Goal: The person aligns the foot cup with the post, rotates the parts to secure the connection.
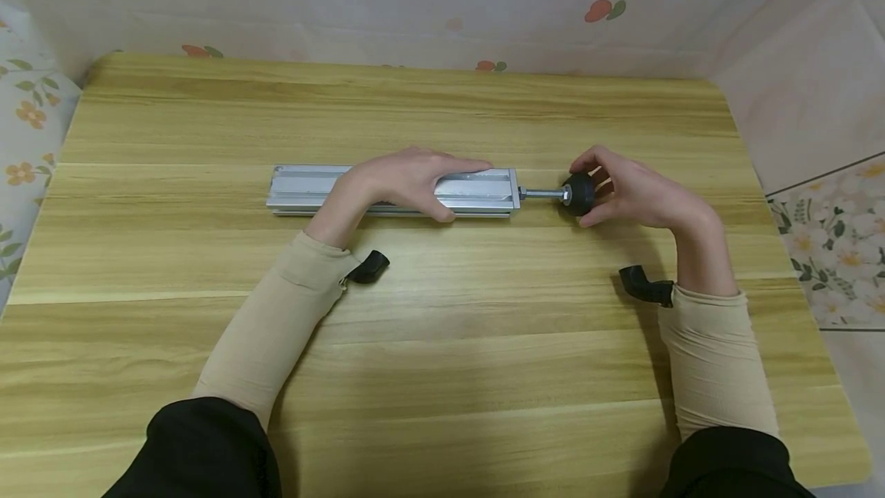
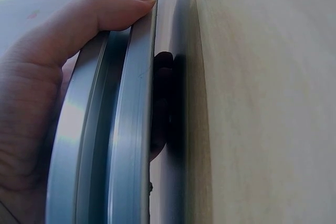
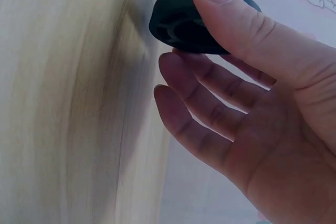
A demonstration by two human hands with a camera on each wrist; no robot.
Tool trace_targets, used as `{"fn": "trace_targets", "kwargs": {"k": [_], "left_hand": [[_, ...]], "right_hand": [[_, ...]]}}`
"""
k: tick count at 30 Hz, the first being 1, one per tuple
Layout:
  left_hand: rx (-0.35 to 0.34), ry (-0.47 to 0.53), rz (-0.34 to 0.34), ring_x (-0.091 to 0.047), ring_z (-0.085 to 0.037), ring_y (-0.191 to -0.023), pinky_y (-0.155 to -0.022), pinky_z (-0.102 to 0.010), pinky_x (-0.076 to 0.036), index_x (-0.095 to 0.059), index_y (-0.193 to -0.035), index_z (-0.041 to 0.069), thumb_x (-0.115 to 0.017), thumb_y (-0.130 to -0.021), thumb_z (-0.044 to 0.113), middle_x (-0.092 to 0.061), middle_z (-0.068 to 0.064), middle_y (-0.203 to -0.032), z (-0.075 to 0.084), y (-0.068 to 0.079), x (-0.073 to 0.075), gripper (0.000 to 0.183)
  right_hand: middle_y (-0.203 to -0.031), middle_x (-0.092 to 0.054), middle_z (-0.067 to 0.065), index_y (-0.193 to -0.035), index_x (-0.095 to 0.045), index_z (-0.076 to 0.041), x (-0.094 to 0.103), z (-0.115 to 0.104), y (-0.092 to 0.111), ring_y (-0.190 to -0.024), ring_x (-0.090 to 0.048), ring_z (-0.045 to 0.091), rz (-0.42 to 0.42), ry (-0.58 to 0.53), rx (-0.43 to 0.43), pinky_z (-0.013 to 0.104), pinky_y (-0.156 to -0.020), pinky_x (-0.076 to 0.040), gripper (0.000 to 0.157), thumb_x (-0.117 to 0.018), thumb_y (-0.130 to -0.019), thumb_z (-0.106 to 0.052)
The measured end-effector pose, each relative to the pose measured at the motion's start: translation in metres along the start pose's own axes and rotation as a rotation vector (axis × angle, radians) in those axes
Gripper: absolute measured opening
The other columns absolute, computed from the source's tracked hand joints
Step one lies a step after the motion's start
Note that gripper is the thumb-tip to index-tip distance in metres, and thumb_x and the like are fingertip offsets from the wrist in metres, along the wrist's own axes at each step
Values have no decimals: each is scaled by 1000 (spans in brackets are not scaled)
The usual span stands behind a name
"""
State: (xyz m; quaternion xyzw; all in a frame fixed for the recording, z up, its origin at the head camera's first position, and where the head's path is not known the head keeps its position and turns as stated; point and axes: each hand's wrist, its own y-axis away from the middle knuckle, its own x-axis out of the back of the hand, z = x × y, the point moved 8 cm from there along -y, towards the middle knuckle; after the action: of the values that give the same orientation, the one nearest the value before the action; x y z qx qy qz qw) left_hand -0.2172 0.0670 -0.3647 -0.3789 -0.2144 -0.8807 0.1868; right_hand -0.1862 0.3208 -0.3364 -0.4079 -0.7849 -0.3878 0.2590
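A grooved silver aluminium profile (image 1: 304, 189) lies lengthwise across the middle of the table. My left hand (image 1: 404, 181) grips it from above, thumb on the near side and fingers over the far side. In the left wrist view, fingertips (image 2: 161, 82) show in a gap between the profile's lower edge and the wood. From the end plate (image 1: 515, 189) at its right end, a threaded rod (image 1: 542, 194) with a nut leads to a black round levelling foot (image 1: 578, 194). My right hand (image 1: 639, 189) pinches this foot between thumb and fingers; the lower fingers spread beneath it in the right wrist view.
The wood-grain table (image 1: 470, 375) reaches back to a patterned wall covering (image 1: 415, 14). Black curved pieces (image 1: 369, 267) stick out from both beige sleeves (image 1: 276, 321) near the wrists. Floral panels (image 1: 840, 244) border the table's right side.
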Motion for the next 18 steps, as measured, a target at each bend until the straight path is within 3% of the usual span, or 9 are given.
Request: {"fn": "trace_targets", "kwargs": {"k": [5, 11, 18], "left_hand": [[2, -9, 2, -49, -11, -128, -113, -38, -39, -29, -162, 39, -68, -81, 33, -38, 14, -164, 0, 0, 1, 91], [5, -10, 0, -49, -12, -127, -112, -38, -40, -28, -162, 39, -68, -80, 33, -38, 14, -164, 0, 0, 0, 91], [-4, -4, 6, -48, -10, -132, -115, -39, -39, -29, -162, 39, -69, -80, 32, -36, 16, -165, 1, 1, 1, 91]], "right_hand": [[-134, -60, 18, -137, -47, -2, 3, 1, 3, -120, -61, 32, 15, 8, 17, 44, -101, -53, 67, -85, -82, -8], [-131, -65, 17, -139, -51, -4, 5, 4, 6, -117, -63, 27, 8, 16, 23, 14, -90, -49, 59, -80, -88, -13], [-132, -65, 15, -144, -54, -7, 6, 6, 8, -119, -61, 26, -2, 65, 33, 10, -87, -42, 53, -72, -96, -21]]}}
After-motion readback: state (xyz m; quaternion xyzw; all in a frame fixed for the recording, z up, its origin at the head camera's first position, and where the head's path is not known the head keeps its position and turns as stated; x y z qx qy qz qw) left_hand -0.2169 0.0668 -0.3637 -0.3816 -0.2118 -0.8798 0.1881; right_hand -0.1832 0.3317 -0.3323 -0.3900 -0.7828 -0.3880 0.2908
